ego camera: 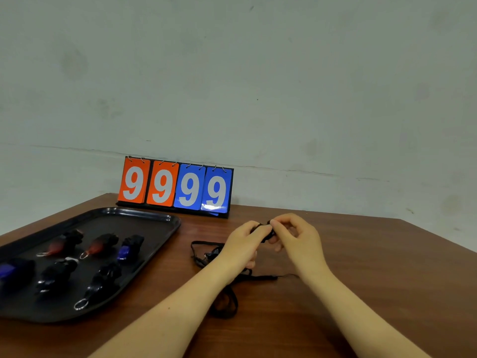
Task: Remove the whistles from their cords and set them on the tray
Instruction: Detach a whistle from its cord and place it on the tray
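Together, left hand (pixel 242 244) and right hand (pixel 294 237) pinch a black whistle (pixel 265 232).

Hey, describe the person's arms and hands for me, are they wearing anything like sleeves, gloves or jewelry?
Both forearms are bare as far as the frame shows: no sleeves reach into view. The left hand and right hand wear no gloves, and no rings, watch or bracelets show on the fingers or wrists. No markings are visible either.
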`<state>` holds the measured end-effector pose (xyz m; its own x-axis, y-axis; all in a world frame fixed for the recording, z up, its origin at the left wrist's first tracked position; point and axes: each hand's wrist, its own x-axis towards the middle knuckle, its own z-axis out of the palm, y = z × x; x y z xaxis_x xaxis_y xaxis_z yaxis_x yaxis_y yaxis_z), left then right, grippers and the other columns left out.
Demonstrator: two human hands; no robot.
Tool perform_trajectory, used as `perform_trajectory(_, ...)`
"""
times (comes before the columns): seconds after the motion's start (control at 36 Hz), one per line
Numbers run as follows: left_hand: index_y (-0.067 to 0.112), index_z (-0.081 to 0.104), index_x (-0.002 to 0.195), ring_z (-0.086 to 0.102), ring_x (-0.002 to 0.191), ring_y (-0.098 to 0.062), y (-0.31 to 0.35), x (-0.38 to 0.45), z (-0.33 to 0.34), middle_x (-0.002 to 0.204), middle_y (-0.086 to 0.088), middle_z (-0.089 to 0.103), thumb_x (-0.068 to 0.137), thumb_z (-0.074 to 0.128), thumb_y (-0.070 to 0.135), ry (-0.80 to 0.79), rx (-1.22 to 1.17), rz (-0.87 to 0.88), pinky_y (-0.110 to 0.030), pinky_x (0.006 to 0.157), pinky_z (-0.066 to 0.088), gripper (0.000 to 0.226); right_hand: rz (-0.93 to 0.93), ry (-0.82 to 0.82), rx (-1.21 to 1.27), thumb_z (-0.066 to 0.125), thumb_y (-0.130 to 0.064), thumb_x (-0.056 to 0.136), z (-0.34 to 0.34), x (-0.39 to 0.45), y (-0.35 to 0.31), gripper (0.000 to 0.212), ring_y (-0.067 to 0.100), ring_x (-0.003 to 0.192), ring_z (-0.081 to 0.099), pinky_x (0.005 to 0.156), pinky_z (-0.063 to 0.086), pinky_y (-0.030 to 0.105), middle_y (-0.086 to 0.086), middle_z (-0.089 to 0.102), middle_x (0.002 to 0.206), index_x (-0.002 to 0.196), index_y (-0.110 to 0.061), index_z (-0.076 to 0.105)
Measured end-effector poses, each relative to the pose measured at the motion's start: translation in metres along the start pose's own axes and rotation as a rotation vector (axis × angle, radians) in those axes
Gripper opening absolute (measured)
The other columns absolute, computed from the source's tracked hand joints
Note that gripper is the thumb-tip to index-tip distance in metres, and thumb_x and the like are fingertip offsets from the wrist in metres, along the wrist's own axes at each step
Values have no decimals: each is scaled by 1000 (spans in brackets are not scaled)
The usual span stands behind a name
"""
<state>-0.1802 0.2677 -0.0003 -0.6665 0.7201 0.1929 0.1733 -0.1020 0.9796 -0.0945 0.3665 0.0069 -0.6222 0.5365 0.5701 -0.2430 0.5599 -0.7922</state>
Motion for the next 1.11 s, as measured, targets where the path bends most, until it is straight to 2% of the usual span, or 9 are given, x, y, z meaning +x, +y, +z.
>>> perform_trajectory(0.14, 17, 60, 86, 30, 41, -7, -3, 4, 0, 59, 2, 40, 95, 53, 35, 45, 33, 34, -21, 40, 25, 21, 94, -40, 90, 57, -11, 94, 0, 2, 1, 12, 16, 58, 63, 55, 52, 22, 7, 69, 65, 90, -8, 67)
perform_trajectory(0.25, 16, 61, 82, 30, 41, -7, -5, 5, -2, 60, 1, 40, 94, 54, 32, 59, 18, 49, -22, 40, 24, 21, 155, -86, 170, 54, -8, 95, 0, 3, -1, 13, 12, 59, 65, 54, 52, 21, 13, 67, 75, 96, -1, 65)
perform_trajectory(0.36, 4, 60, 94, 32, 44, -8, -6, 6, -1, 64, -1, 42, 93, 55, 29, 94, 18, 62, -21, 40, 25, 26, 158, -91, 172, 56, -7, 94, 1, 3, -2, 11, 16, 62, 68, 53, 54, 23, 19, 68, 84, 97, 1, 63)
perform_trajectory(0.47, 4, 60, 96, 33, 46, -9, -6, 7, -1, 69, -3, 44, 93, 56, 29, 137, 12, 55, -20, 40, 26, 26, 203, -72, 218, 61, -3, 91, 3, 3, -4, 9, 15, 60, 69, 52, 55, 22, 22, 70, 84, 98, 2, 64)
perform_trajectory(0.81, 2, 58, 104, 30, 46, -9, -6, 6, 0, 74, -9, 40, 93, 55, 32, 116, -48, 46, -21, 41, 24, 31, 73, -31, 48, 61, -7, 91, 0, 2, -1, 11, 19, 66, 70, 62, 57, 28, 3, 73, 68, 89, -12, 71)
perform_trajectory(0.97, 6, 61, 95, 33, 46, -8, -6, 6, 0, 68, -1, 45, 92, 56, 30, 139, -2, 71, -20, 40, 26, 25, 62, -30, 57, 60, -3, 90, 0, 1, 0, 15, 15, 60, 66, 60, 55, 26, 4, 70, 62, 84, -12, 69)
perform_trajectory(1.11, 17, 62, 83, 34, 50, -10, -6, 5, -2, 68, 0, 46, 91, 56, 29, 133, -40, 60, -22, 43, 27, 15, 63, -49, 77, 59, -2, 91, 1, 1, 0, 14, 12, 58, 64, 58, 53, 21, 4, 69, 62, 86, -10, 69)
